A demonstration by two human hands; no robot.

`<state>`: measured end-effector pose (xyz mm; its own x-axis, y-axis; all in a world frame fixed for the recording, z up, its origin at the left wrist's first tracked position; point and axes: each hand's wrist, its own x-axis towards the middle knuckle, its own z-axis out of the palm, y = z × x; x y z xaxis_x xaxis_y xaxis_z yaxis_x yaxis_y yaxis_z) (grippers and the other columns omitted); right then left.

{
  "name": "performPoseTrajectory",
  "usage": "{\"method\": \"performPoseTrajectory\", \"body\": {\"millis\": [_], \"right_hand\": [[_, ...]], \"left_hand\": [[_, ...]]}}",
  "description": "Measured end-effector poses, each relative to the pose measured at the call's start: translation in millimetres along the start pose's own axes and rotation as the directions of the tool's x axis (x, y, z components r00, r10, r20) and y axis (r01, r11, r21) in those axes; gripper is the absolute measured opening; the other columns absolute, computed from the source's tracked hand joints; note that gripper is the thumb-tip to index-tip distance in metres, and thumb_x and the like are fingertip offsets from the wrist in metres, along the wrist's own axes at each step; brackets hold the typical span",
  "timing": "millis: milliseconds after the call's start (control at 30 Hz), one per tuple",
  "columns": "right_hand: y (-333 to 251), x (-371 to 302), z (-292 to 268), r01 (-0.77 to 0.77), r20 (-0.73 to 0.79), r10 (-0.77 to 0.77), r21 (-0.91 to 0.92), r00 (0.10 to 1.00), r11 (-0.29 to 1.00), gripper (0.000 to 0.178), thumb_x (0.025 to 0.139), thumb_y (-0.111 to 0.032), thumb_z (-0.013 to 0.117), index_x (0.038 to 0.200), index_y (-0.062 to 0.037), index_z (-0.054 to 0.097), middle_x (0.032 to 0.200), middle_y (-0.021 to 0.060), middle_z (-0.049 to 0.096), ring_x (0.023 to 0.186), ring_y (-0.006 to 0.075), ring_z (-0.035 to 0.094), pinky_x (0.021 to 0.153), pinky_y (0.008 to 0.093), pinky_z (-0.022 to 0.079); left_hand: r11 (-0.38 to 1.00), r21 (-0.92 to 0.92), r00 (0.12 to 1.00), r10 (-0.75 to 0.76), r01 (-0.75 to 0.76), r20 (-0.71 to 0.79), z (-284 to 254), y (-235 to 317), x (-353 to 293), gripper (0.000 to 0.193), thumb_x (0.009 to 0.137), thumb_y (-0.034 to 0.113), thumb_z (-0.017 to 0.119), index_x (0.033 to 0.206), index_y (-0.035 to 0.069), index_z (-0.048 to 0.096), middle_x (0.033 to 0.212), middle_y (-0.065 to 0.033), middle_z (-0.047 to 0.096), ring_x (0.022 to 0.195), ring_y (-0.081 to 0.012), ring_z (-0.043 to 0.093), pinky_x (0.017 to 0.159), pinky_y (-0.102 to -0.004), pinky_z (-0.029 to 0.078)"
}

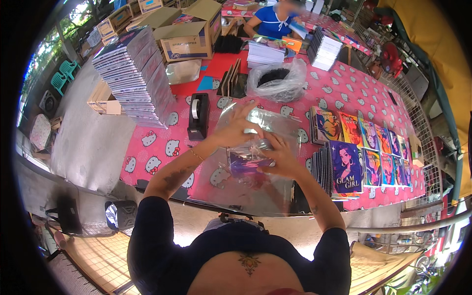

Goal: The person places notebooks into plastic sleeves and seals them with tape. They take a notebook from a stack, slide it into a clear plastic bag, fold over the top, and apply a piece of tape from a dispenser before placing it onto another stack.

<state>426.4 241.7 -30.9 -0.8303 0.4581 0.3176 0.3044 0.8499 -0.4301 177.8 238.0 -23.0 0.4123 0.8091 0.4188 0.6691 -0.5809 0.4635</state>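
Pink tablecloth (354, 93), glossy clear film (278, 119), rectangular notebook (241, 167)

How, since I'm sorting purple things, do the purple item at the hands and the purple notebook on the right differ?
The purple item lies among clear plastic, partly covered by the right hand; the purple notebook shows its whole front cover. The purple item is near the picture's centre; the purple notebook tops a pile farther right. Both show purple.
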Motion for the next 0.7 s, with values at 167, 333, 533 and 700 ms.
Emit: {"method": "performPoseTrajectory", "body": {"millis": [167, 333, 533, 700], "right_hand": [[-5, 1, 14, -0.021, -0.119, 0.018, -0.027, 0.993, 0.999, 0.036, 0.076, -0.023, 0.078, 0.111, -0.0148, 0.072, 0.149, 0.0133, 0.040, 0.130, 0.0323, 0.045, 0.106, 0.0528, 0.034], [11, 31, -14, -0.148, -0.326, 0.322, 0.460, 0.889, 0.875, 0.030, 0.093, -0.030, 0.066, 0.112, -0.0070, 0.071, 0.126, 0.0177, 0.061, 0.107, 0.0253, 0.062, 0.087, 0.0343, 0.051], [40, 64, 0, -0.348, 0.066, 0.388, 0.595, 0.919, 0.724, 0.023, 0.090, -0.018, 0.069, 0.106, -0.0006, 0.068, 0.094, 0.0030, 0.068, 0.083, 0.0102, 0.060, 0.075, 0.0266, 0.048], [20, 81, -16, -0.141, -0.177, 0.311, 0.615, 0.934, 0.776, 0.035, 0.088, -0.020, 0.074, 0.116, -0.0029, 0.062, 0.101, 0.0046, 0.067, 0.093, 0.0115, 0.061, 0.083, 0.0275, 0.048]], "left_hand": [[0.975, -0.060, 0.970, -0.220, 0.215, -0.100, 14, 3, 0, 0.046, 0.079, 0.033, 0.078, 0.121, 0.022, 0.065, 0.154, -0.0168, 0.031, 0.144, -0.0423, 0.022, 0.113, -0.0590, 0.021], [0.954, 0.292, 0.997, 0.053, -0.066, 0.053, -53, 66, -9, 0.034, 0.084, 0.027, 0.075, 0.114, 0.012, 0.068, 0.143, -0.0159, 0.047, 0.134, -0.0312, 0.043, 0.111, -0.0498, 0.032], [0.743, -0.647, 0.915, -0.363, 0.172, -0.173, -80, 58, -11, 0.028, 0.094, 0.023, 0.064, 0.112, 0.002, 0.069, 0.132, -0.0116, 0.059, 0.124, -0.0230, 0.054, 0.105, -0.0340, 0.042], [0.677, -0.592, 0.887, -0.432, 0.438, 0.163, -16, -9, -49, 0.034, 0.094, 0.012, 0.063, 0.127, 0.001, 0.061, 0.111, -0.0062, 0.069, 0.103, -0.0113, 0.061, 0.089, -0.0254, 0.047]]}}
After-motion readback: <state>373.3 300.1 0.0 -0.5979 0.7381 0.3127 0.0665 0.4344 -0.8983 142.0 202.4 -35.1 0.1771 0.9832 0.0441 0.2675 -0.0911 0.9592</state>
